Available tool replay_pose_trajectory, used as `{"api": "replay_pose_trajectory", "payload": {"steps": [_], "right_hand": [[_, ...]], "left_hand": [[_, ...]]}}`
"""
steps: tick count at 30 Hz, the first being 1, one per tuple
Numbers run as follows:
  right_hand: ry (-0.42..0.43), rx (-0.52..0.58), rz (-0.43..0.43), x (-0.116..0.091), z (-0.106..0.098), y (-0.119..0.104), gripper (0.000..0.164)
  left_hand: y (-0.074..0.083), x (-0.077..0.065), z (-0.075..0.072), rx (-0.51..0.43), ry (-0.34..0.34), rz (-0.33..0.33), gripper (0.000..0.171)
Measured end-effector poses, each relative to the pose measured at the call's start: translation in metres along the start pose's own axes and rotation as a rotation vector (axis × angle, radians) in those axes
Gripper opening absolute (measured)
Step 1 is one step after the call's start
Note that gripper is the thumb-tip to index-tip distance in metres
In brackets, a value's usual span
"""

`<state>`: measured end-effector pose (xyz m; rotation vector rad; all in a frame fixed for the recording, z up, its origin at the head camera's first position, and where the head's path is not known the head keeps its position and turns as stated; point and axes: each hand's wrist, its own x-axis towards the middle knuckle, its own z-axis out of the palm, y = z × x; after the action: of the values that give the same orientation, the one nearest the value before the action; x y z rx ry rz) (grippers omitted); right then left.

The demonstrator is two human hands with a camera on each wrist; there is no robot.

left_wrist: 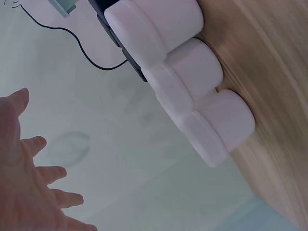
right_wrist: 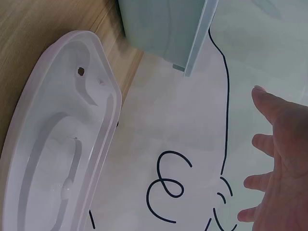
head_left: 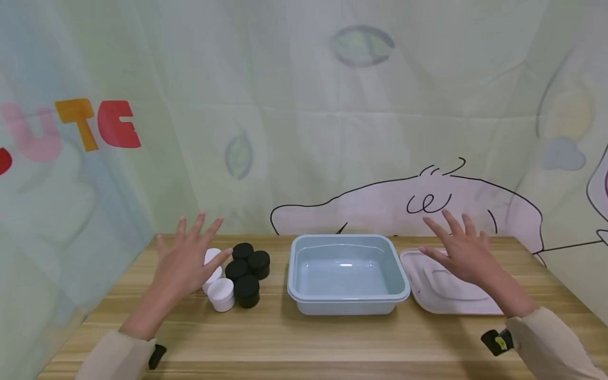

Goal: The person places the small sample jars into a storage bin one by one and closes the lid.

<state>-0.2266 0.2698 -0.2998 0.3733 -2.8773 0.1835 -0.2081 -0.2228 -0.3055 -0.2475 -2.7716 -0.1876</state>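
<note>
My left hand (head_left: 182,264) hovers with spread fingers over the white jars, holding nothing. Three white lidded jars (left_wrist: 219,127) stand in a row in the left wrist view; in the head view the hand partly covers them. Beside them several black-lidded jars (head_left: 247,291) are grouped closely together. A light blue rectangular tub (head_left: 349,307), open at the top, sits at the middle of the table. To its right lies a pale, shallow lid (right_wrist: 36,144) with a raised middle. Above that lid my right hand (head_left: 467,257) is spread, with nothing in it.
The wooden table (head_left: 304,345) ends at a printed cloth backdrop (head_left: 304,105) that hangs behind and along both sides. Dark wrist straps (head_left: 497,342) show at both sleeves.
</note>
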Motion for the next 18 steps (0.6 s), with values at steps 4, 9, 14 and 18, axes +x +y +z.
{"api": "replay_pose_trajectory", "payload": {"steps": [4, 9, 14, 18], "right_hand": [[-0.003, 0.045, -0.009, 0.000, 0.003, -0.001, 0.073], [-0.002, 0.124, -0.018, 0.000, 0.010, -0.002, 0.070], [-0.012, 0.230, -0.028, 0.001, 0.018, -0.006, 0.068], [-0.034, 0.331, -0.024, 0.001, 0.026, -0.008, 0.068]], "left_hand": [[-0.009, -0.004, 0.002, -0.017, 0.018, 0.000, 0.073], [-0.026, -0.012, 0.008, -0.119, 0.011, -0.028, 0.072], [-0.044, -0.017, 0.018, -0.231, 0.046, -0.023, 0.067], [-0.056, -0.019, 0.024, -0.358, 0.056, -0.012, 0.067]]}}
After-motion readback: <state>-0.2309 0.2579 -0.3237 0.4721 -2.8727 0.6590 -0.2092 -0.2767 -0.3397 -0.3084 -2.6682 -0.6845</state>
